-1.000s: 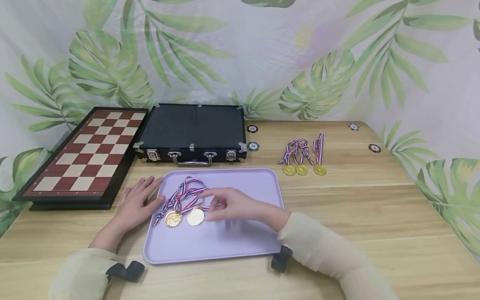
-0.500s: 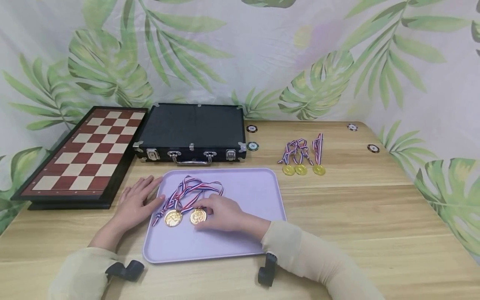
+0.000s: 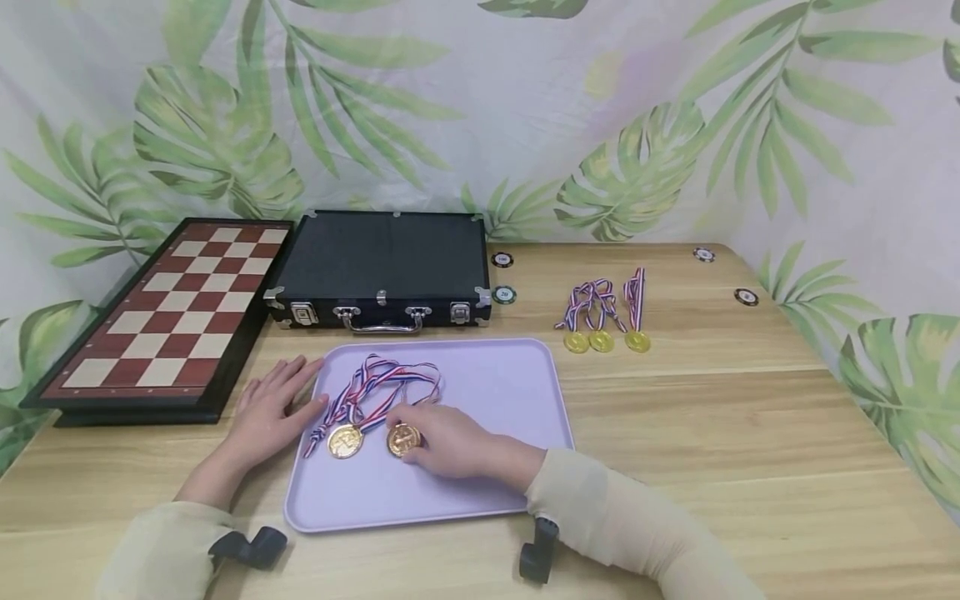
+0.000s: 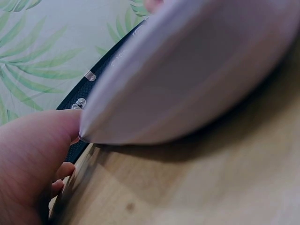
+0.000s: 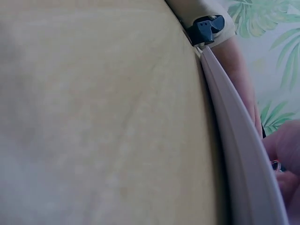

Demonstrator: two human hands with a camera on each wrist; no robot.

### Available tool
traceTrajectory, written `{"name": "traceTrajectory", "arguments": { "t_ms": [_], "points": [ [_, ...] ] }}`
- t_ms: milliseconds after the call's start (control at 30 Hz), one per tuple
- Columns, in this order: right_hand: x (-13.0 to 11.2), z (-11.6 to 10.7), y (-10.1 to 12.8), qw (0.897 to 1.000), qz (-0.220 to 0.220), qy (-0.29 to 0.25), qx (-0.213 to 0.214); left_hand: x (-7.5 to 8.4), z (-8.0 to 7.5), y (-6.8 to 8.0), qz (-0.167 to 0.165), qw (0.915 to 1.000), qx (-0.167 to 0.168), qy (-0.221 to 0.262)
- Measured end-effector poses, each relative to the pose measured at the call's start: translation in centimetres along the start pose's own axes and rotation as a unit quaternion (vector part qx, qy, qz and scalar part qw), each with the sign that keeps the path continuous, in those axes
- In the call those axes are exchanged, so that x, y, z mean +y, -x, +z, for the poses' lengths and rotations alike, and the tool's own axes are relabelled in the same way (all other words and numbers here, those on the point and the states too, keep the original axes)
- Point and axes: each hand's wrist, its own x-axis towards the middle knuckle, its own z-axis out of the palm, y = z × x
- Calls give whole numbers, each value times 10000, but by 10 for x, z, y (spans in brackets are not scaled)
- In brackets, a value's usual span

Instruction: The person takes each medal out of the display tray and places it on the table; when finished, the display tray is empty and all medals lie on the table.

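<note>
A lavender tray (image 3: 480, 492) lies on the wooden table in front of me. On it are two gold medals with red, white and blue ribbons (image 3: 382, 379). My right hand (image 3: 418, 437) rests on the tray, its curled fingers holding the right medal (image 3: 402, 440) by its edge. The left medal (image 3: 345, 441) lies free beside it. My left hand (image 3: 288, 392) lies flat on the table against the tray's left rim. In the left wrist view that hand (image 4: 37, 159) touches the tray rim (image 4: 187, 70). The right wrist view shows only the tray's edge (image 5: 239, 150) and the table.
A chessboard (image 3: 172, 308) sits at the back left, with a shut black case (image 3: 382, 258) beside it. Three more medals (image 3: 603, 323) lie on the table at the right. Poker chips (image 3: 505, 294) are scattered behind, some near the far right edge (image 3: 746, 296). A leaf-print cloth hangs behind.
My right hand came down from above the tray onto the right medal and took hold of it. The medal shifted slightly right. The left hand stayed put.
</note>
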Motion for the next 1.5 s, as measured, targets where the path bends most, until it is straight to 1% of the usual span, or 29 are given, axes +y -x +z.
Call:
{"name": "traceTrajectory", "arguments": {
  "t_ms": [67,133,233,333,467,533,633,700,733,767,833,933,1000,1067,1167,1233,1267,1300,1333,1367,1400,1467,1500],
  "points": [
    [0,-1,3,9995,-232,-187,-103,0,1,0,8,10000,15,8],
    [1,-6,8,9982,-300,-488,-189,-1,1,0,15,10000,15,15],
    [3,-22,19,9943,-157,-1036,-213,-1,2,1,25,10000,18,9],
    [6,-44,34,9881,42,-1530,-123,-1,1,1,0,10000,18,2],
    [17,-72,56,9799,83,-1979,228,-1,0,0,-12,10000,18,-14],
    [25,-85,67,9738,160,-2224,443,-1,0,0,6,10000,24,-21],
    [36,-106,85,9649,313,-2462,860,0,-1,0,29,10000,28,-4],
    [45,-120,97,9571,272,-2618,1211,0,-1,0,47,10000,28,22],
    [48,-128,104,9540,179,-2645,1399,-1,-1,0,53,10000,26,31],
    [51,-135,111,9497,45,-2697,1592,-1,-1,0,54,10000,20,36],
    [58,-150,124,9355,-297,-2937,1944,-2,-1,0,42,10000,8,44],
    [66,-172,144,9100,-786,-3386,2258,-2,0,-1,15,10000,-4,46],
    [69,-183,157,8940,-892,-3620,2487,-2,0,-1,-16,10000,-18,45],
    [73,-193,169,8754,-1102,-3901,2634,-2,0,-1,-23,10000,-26,47],
    [78,-205,185,8525,-1232,-4202,2855,-1,0,-2,-15,10000,-36,34],
    [85,-211,193,8328,-1463,-4525,2834,-1,0,-2,2,10000,-29,39],
    [88,-214,197,8268,-1500,-4619,2837,-1,0,-2,8,10000,-28,42],
    [91,-217,200,8230,-1472,-4677,2869,-1,0,-2,11,10000,-29,45],
    [94,-219,203,8238,-1403,-4660,2907,-1,0,-2,12,10000,-31,50],
    [98,-222,206,8224,-1348,-4695,2916,-1,0,-2,8,10000,-35,56],
    [102,-224,207,8226,-1188,-4707,2961,0,-1,-2,1,10000,-31,61],
    [110,-230,209,8291,-576,-4578,3158,0,-1,-1,-7,10000,-39,61],
    [114,-233,209,8301,-195,-4526,3251,0,-1,-1,-13,10000,-44,68]
  ]
}}
